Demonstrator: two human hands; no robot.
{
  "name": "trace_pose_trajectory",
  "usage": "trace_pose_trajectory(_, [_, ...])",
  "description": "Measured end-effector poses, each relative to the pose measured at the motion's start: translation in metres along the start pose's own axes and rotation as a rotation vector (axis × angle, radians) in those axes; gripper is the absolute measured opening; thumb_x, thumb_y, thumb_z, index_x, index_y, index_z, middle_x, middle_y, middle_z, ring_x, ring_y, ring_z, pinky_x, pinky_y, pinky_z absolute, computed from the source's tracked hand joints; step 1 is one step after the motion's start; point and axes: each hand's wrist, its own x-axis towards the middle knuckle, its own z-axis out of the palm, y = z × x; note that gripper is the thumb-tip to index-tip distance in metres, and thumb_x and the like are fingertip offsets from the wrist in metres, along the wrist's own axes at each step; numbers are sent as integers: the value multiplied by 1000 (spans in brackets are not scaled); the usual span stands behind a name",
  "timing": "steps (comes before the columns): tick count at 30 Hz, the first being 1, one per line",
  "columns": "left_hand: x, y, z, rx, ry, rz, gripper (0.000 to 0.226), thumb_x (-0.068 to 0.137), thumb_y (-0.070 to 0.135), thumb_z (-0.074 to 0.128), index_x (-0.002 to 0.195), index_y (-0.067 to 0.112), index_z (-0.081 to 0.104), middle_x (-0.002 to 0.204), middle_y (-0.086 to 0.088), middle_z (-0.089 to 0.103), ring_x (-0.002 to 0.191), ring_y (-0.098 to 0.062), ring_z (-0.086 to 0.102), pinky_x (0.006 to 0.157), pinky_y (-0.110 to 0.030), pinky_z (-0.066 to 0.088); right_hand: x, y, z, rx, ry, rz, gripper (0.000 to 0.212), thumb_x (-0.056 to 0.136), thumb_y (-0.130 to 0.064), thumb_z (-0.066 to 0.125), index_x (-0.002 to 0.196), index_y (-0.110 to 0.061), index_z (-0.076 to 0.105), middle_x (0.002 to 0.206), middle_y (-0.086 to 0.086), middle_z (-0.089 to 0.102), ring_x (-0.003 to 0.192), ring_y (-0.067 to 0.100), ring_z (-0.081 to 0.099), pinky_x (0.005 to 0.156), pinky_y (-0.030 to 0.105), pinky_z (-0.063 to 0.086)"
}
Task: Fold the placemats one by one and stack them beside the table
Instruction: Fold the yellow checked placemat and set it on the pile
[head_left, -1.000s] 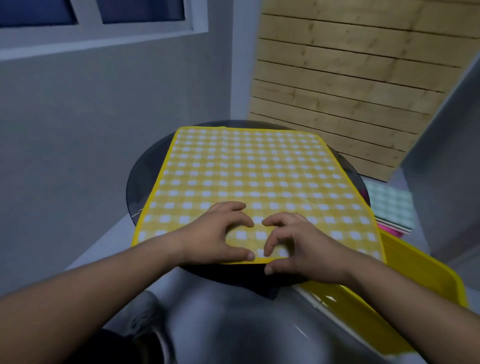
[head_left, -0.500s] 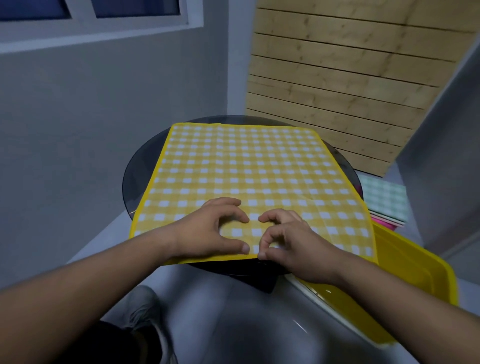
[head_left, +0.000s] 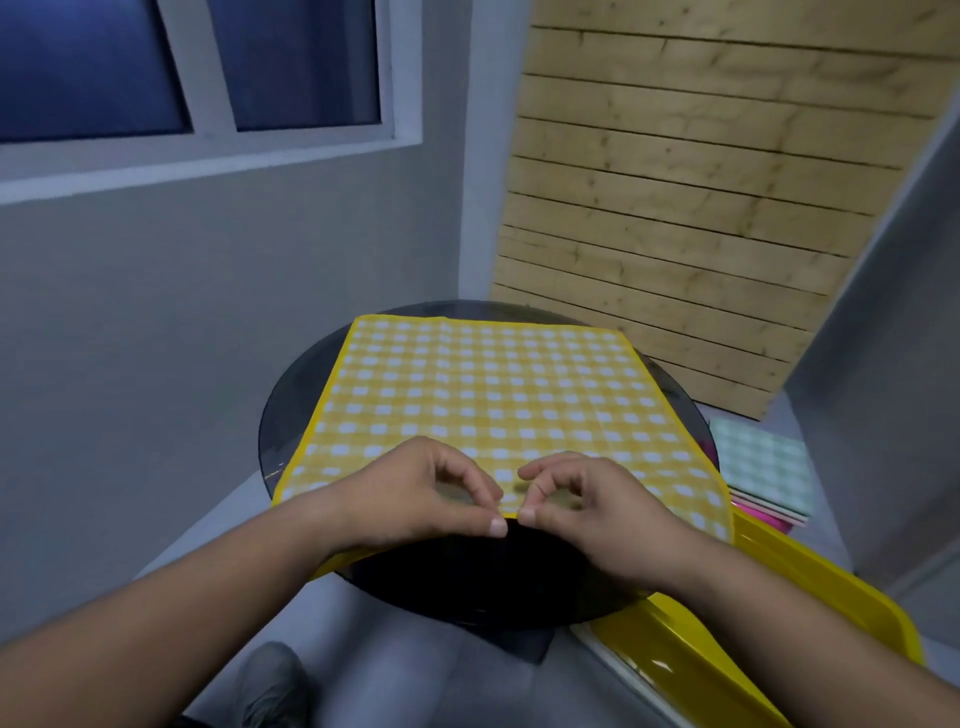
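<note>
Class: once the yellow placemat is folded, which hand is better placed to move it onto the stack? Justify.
Probably right. The right hand pinches the placemat on the side nearer the stack, which lies beyond the table's right rim; the left hand would reach across.

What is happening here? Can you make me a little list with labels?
Mat: yellow-and-white checked rectangular placemat, lying unfolded
Table: round dark glass table, under the mat
Left grip: left hand pinches the mat's near edge
Right grip: right hand pinches the same edge beside it
Pile: folded placemats, pale green checked one on top, right of table
</note>
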Motion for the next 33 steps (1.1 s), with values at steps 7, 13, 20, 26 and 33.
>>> trace_pose_trajectory(7, [3, 18, -10, 29, 71, 16, 20, 74, 32, 86, 77, 14, 79, 83, -11, 76, 78, -17, 67, 83, -47, 55, 3, -14, -10, 19, 75, -10, 10, 80, -33, 77, 75, -25, 72, 110, -19, 67, 110, -9, 57, 104, 25, 40])
trace_pose_trajectory(13, [20, 50, -36, 149, 150, 66, 16, 77, 27, 85, 71, 14, 78, 70, 4, 74, 64, 2, 62, 63, -14, 46, 2, -21, -40, -47, 240, -76, 15, 76, -42, 77, 83, -32, 70, 93, -17, 70, 96, -3, 62, 87, 22, 48])
trace_pose_trajectory(20, [75, 70, -72, 440, 229, 47, 20, 76, 34, 84, 64, 22, 74, 59, 12, 66, 55, 4, 52, 55, -14, 41, 33, -20, -77, -236, 440, -110, 15, 84, -40, 70, 73, -30, 68, 78, -20, 68, 85, -5, 60, 74, 17, 45])
trace_pose_trajectory(26, [131, 69, -91, 832, 280, 6, 27, 79, 42, 78, 75, 17, 70, 64, 6, 60, 68, -15, 54, 66, -31, 49, 76, -4, -90, -405, 512, -86, 28, 86, -52, 61, 75, -26, 65, 81, -12, 66, 83, 2, 58, 74, 29, 47])
trace_pose_trajectory(33, [177, 18, -89, 942, 361, -74, 24, 88, 40, 67, 73, 24, 58, 90, 6, 72, 90, -20, 62, 70, -31, 38, 144, 39, -96, -1139, 550, -216, 24, 64, -30, 85, 64, -27, 61, 60, -7, 54, 63, 22, 57, 63, 33, 45])
